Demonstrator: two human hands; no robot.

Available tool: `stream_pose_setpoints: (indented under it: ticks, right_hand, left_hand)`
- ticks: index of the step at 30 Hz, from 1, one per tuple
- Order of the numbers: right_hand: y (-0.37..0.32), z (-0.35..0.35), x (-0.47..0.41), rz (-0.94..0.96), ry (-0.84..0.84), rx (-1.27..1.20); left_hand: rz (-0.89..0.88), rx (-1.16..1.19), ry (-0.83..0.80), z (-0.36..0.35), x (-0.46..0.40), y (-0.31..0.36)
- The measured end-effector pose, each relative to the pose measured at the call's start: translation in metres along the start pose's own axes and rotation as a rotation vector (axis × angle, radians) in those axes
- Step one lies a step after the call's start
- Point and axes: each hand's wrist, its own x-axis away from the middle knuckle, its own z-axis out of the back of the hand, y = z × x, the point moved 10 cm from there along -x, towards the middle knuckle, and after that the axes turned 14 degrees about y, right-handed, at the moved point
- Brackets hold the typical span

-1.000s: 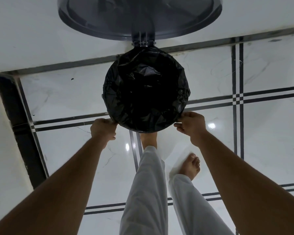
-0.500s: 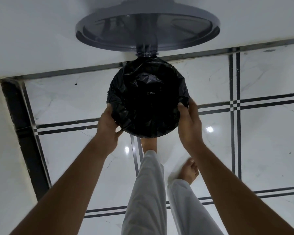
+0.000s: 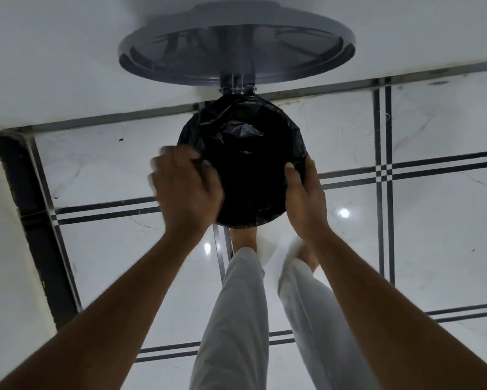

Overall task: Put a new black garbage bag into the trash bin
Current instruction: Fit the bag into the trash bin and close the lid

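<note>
Risk: your blurred left hand (image 3: 184, 190) could drag the bag (image 3: 245, 164) off the bin's rim, or tear it.
Pose: both arms reach down. Left grip cannot be told. Right hand (image 3: 304, 198) clasps bag over rim, thumb inside.
Bag: lines the bin, between your hands; lid (image 3: 236, 49) open beyond.

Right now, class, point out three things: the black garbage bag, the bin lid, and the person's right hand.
black garbage bag (image 3: 245, 175): head view, dark inside of the bag.
bin lid (image 3: 236, 56): head view, grey underside of the raised lid.
right hand (image 3: 305, 198): head view, back of the hand.
</note>
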Motion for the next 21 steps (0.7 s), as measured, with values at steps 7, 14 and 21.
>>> stream_pose_setpoints:
  ticks: [7, 14, 21]
  right_hand:
    - [0.018, -0.009, -0.003, -0.020, -0.015, 0.023]
    - [0.031, -0.008, -0.005, 0.034, -0.004, -0.056]
    - [0.043, -0.002, -0.010, 0.108, 0.009, -0.077]
  left_hand:
    - [-0.491, -0.269, -0.632, -0.092, 0.058, 0.041]
    - [-0.019, 0.005, -0.594, -0.173, 0.046, 0.037]
    - [0.010, -0.188, -0.985, -0.301, 0.088, 0.003]
